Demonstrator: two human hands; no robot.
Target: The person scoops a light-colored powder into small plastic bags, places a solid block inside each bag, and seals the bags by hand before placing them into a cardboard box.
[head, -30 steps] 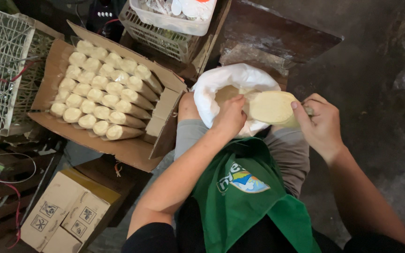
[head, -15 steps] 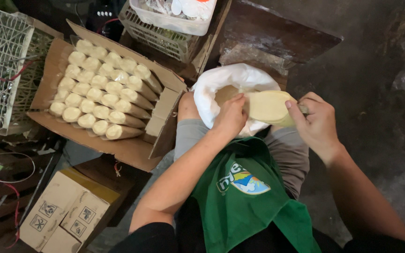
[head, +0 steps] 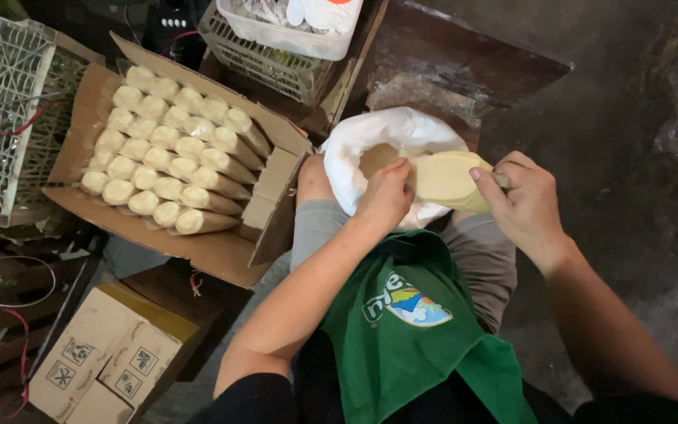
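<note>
Head view: dim concrete floor [head: 629, 118], open cardboard box [head: 221, 251], wire crates [head: 1, 118].

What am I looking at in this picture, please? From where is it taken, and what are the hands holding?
There is no machine here. The camera sits on a person's head and looks down at their own lap and two bare hands. The person wears a green apron. The left hand and right hand together hold a pale yellow, soft-looking tube-shaped pack over a white bag resting on the knees. To the left, an open cardboard box holds rows of similar pale rolls. Closed cartons stand below it, and plastic crates above.
</note>
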